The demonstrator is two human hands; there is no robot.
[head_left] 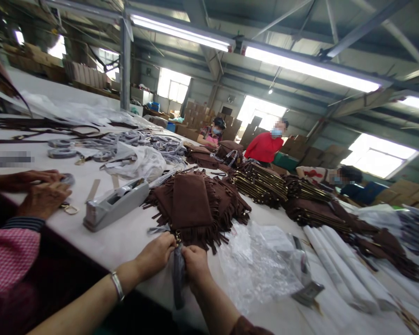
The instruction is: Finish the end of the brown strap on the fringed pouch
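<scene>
At the far left a co-worker's hands (43, 193) rest on the white table (132, 237), fingers bent over a small coiled strap, with a brass ring (70, 210) lying just beside them. Behind them lie loose grey straps (143, 139) and crumpled clear plastic. Next along sits a grey tape dispenser (115, 204), angled across the table.

The person's left hand (156, 255) (a silver bangle on its wrist) is pinched closed on the top of a dark grey strap (178, 279), right at the table's near edge. The right hand (195, 263) grips the same strap from the other side, fingers curled tight, the two hands nearly touching. The strap hangs down over the edge between the forearms. Its upper end meets a small brass clasp at the bottom of a brown fringed suede bag (192, 200), which lies flat on top of a pile of the same bags.

To the right lie a rumpled clear plastic bag (254, 265) and white paper rolls (338, 270). Further stacks of brown bags (261, 184) run down the table, where three other people are seated or standing at work.
</scene>
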